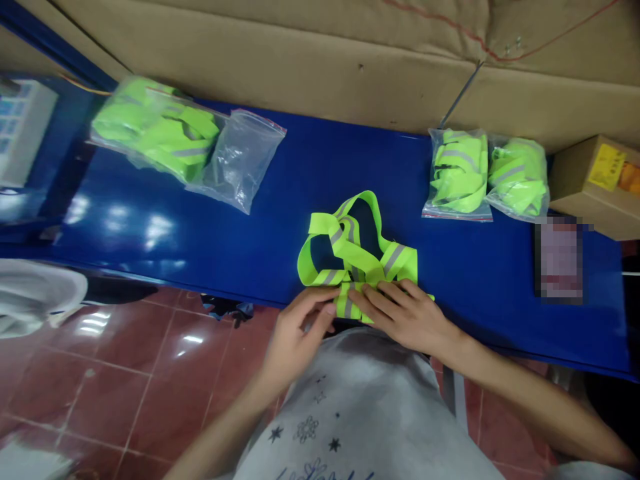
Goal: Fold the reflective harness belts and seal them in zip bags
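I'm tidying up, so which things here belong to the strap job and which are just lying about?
Job: reflective straps at the left hand and right hand; likely bagged straps on the left and right, clear bag.
Apparently lying about: cardboard box; pixelated item.

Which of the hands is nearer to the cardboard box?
Right. The right hand lies on the yellow-green straps, left of and closer to me than the cardboard box; the left hand is farther left, at the straps' edge.
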`<control>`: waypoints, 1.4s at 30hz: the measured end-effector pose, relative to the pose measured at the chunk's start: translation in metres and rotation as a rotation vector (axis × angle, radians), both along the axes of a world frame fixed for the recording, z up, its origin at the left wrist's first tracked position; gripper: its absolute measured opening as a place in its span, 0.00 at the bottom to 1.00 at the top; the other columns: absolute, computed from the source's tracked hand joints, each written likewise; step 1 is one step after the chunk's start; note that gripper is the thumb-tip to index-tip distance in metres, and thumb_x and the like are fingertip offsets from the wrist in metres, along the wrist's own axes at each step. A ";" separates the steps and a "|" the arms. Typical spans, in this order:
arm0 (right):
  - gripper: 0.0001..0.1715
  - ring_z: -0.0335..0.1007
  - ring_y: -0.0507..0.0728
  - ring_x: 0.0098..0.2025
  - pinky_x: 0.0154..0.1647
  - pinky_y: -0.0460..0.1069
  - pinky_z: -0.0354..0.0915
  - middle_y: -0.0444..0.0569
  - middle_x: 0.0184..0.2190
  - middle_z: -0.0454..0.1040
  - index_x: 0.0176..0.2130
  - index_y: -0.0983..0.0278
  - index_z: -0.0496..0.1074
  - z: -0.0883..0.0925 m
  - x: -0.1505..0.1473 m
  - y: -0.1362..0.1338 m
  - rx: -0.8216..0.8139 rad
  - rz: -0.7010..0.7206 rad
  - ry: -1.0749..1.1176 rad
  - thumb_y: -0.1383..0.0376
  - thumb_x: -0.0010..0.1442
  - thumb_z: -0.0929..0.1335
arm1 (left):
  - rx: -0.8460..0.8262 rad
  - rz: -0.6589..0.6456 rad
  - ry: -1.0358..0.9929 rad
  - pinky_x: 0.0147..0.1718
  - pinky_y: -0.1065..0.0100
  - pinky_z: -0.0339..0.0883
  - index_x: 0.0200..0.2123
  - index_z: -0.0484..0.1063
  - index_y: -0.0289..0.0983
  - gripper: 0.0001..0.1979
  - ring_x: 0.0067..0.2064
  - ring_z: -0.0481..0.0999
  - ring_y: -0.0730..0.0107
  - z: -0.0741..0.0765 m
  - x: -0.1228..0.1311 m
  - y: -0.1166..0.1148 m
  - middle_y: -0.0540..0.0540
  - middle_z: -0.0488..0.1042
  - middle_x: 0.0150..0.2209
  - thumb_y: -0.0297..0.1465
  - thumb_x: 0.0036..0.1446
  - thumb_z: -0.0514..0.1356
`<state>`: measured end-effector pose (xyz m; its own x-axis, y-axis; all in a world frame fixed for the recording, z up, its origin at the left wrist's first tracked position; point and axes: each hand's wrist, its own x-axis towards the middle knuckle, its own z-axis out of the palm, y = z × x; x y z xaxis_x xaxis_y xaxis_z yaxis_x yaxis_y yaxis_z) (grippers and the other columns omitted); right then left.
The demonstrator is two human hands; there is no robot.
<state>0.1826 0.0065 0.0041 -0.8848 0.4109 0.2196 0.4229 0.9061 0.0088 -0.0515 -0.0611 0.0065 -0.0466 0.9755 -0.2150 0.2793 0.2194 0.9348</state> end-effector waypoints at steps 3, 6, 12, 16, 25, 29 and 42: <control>0.25 0.70 0.60 0.49 0.42 0.56 0.61 0.51 0.55 0.78 0.66 0.68 0.67 0.000 0.000 0.000 0.007 0.006 0.016 0.69 0.71 0.66 | 0.058 0.095 0.034 0.42 0.66 0.77 0.49 0.76 0.43 0.09 0.40 0.80 0.69 -0.001 -0.012 0.013 0.46 0.77 0.45 0.36 0.70 0.59; 0.27 0.70 0.60 0.49 0.43 0.56 0.61 0.52 0.55 0.78 0.66 0.67 0.66 -0.003 0.001 -0.001 -0.002 0.003 0.041 0.70 0.70 0.67 | 0.141 0.103 0.072 0.51 0.63 0.74 0.51 0.74 0.43 0.11 0.50 0.79 0.64 -0.006 -0.014 0.028 0.44 0.74 0.50 0.35 0.67 0.61; 0.23 0.70 0.58 0.47 0.43 0.54 0.59 0.49 0.54 0.78 0.64 0.63 0.69 -0.004 0.001 0.000 -0.013 0.089 0.085 0.68 0.72 0.67 | 0.333 -0.142 0.310 0.44 0.65 0.72 0.48 0.76 0.41 0.08 0.45 0.76 0.67 -0.009 -0.007 0.078 0.44 0.72 0.48 0.33 0.69 0.58; 0.22 0.71 0.58 0.45 0.43 0.54 0.59 0.50 0.53 0.79 0.64 0.66 0.69 0.001 0.000 0.005 -0.073 0.105 0.073 0.66 0.74 0.65 | 0.528 -0.301 0.564 0.52 0.56 0.68 0.45 0.75 0.38 0.09 0.50 0.71 0.59 -0.015 -0.004 0.122 0.40 0.69 0.47 0.34 0.71 0.56; 0.25 0.71 0.57 0.45 0.44 0.54 0.61 0.51 0.53 0.78 0.64 0.65 0.68 0.000 -0.001 0.008 -0.134 0.087 0.072 0.57 0.74 0.65 | 0.587 -0.362 0.345 0.50 0.59 0.70 0.51 0.69 0.41 0.13 0.54 0.70 0.60 -0.023 0.007 0.157 0.39 0.65 0.55 0.32 0.65 0.63; 0.26 0.71 0.57 0.45 0.42 0.54 0.62 0.51 0.53 0.79 0.65 0.65 0.68 -0.002 0.000 0.004 -0.091 0.066 0.096 0.57 0.74 0.65 | 0.337 -0.111 0.050 0.39 0.70 0.71 0.55 0.64 0.42 0.22 0.45 0.75 0.70 -0.021 0.005 0.159 0.41 0.67 0.57 0.31 0.59 0.66; 0.26 0.72 0.56 0.44 0.42 0.53 0.61 0.46 0.46 0.80 0.62 0.62 0.69 0.002 -0.005 0.010 -0.260 0.009 0.131 0.55 0.71 0.69 | 0.114 -0.082 -0.181 0.34 0.72 0.65 0.41 0.75 0.38 0.18 0.36 0.73 0.75 -0.006 0.000 0.183 0.50 0.74 0.41 0.27 0.45 0.71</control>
